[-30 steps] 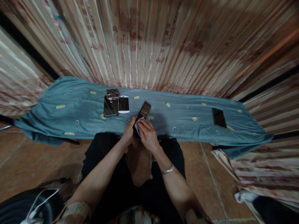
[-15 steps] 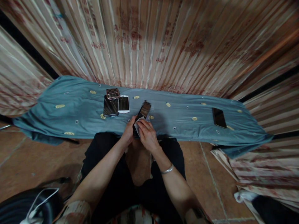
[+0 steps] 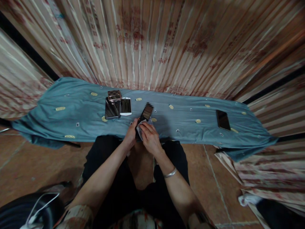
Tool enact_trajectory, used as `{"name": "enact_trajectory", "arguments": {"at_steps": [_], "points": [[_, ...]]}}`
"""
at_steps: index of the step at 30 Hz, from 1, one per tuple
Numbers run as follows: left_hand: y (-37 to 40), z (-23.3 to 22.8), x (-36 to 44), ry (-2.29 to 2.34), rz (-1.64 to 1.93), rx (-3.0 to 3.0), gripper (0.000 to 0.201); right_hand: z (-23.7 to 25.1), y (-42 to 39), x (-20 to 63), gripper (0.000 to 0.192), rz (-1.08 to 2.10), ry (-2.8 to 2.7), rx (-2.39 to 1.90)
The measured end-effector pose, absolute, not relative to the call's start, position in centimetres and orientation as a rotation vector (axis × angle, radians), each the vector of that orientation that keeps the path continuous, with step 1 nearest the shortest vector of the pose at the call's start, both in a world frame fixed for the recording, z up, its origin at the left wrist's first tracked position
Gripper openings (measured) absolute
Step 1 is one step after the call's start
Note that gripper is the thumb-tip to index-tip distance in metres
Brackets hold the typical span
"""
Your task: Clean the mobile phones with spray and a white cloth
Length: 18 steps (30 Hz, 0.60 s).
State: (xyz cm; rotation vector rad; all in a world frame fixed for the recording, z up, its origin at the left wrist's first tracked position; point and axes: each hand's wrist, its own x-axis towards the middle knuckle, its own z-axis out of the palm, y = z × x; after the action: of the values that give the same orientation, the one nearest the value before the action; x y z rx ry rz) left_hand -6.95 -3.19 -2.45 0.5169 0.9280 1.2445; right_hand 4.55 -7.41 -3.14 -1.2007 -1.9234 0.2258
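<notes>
1. Head view: a dark handheld device (image 3: pixel 147 114) was held at the middle of the near edge of the blue-green cover (image 3: pixel 181 130); its long axis slanted, the far end pointing far and slightly right.
2. The left hand (image 3: pixel 131 133) gripped its left edge.
3. The right hand (image 3: pixel 151 137) pinched a pale wipe (image 3: pixel 140 128) against it.

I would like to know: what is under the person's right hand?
Under the right hand is a pale cloth, against the black phone in the left hand. The phone's far part shows; its surface beneath the cloth and right hand is covered and cannot be seen.
</notes>
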Motion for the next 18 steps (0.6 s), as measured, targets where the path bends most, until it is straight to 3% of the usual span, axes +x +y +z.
{"name": "enact_trajectory", "arguments": {"at_steps": [18], "points": [[-3.18,-1.68,-6.88,0.904,1.292,0.477,0.030,-2.70,-7.85,4.04,0.038,0.282,-1.971,-1.195]]}}
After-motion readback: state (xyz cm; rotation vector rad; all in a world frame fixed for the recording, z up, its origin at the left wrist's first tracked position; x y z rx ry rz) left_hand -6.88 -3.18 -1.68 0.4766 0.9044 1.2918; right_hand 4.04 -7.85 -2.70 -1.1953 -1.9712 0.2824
